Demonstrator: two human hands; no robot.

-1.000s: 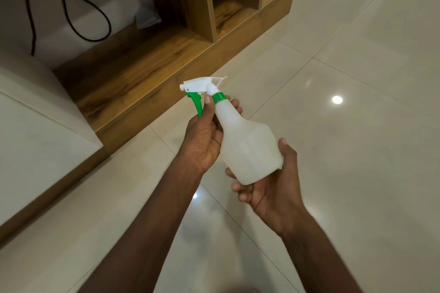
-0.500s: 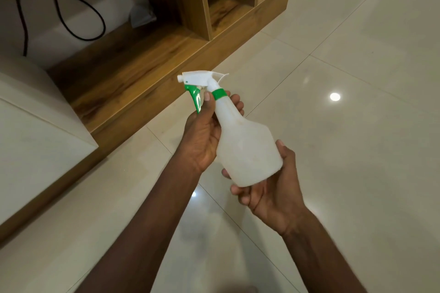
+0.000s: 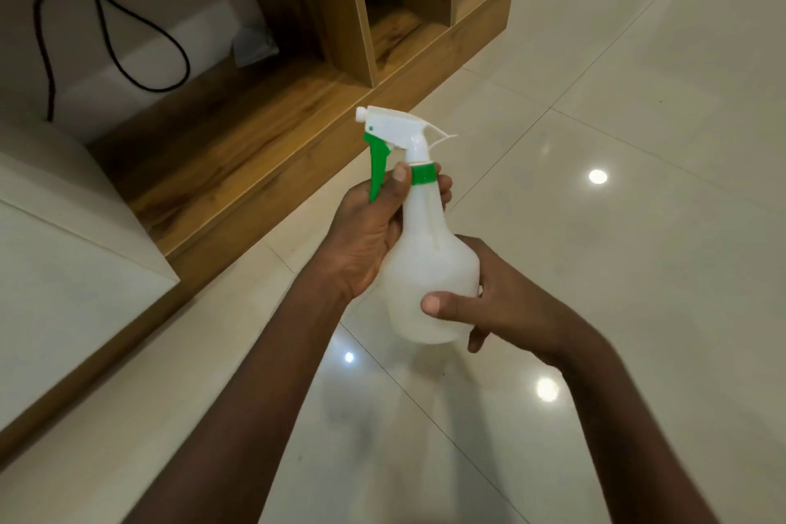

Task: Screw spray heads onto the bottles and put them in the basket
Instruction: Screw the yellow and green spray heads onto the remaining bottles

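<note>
I hold a translucent white spray bottle (image 3: 429, 268) nearly upright above the floor. A white spray head (image 3: 400, 130) with a green trigger and a green collar (image 3: 423, 174) sits on its neck. My left hand (image 3: 365, 234) grips the neck, thumb beside the collar and fingers wrapped behind it. My right hand (image 3: 502, 302) holds the lower body, thumb across the front and fingers behind. No basket or other bottle is in view.
A wooden shelf unit (image 3: 255, 149) with upright dividers stands at the back left on a low plinth. A black cable (image 3: 110, 43) hangs against the wall behind it. A white block (image 3: 64, 277) sits at the left. Glossy tiled floor (image 3: 638, 140) stretches to the right.
The bottle has tipped from a slant to nearly upright. My right hand has shifted from under the base to the lower side, thumb now across the front.
</note>
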